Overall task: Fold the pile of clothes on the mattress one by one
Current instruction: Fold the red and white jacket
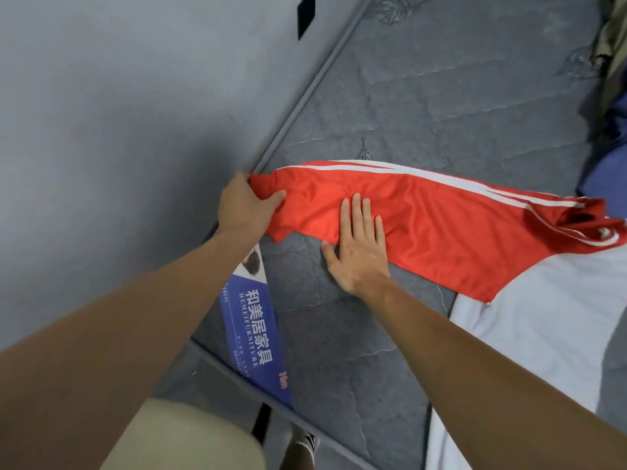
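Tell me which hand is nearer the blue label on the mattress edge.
Left. The left hand grips the red garment's end just above the blue label; the right hand lies flat on the garment, farther to the label's right.

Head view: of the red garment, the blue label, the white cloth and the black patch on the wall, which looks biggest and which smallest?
1. Red garment
2. White cloth, though it runs off the frame, so it may be larger than the garment
3. Blue label
4. Black patch, farther from the camera, so its rank is unsure
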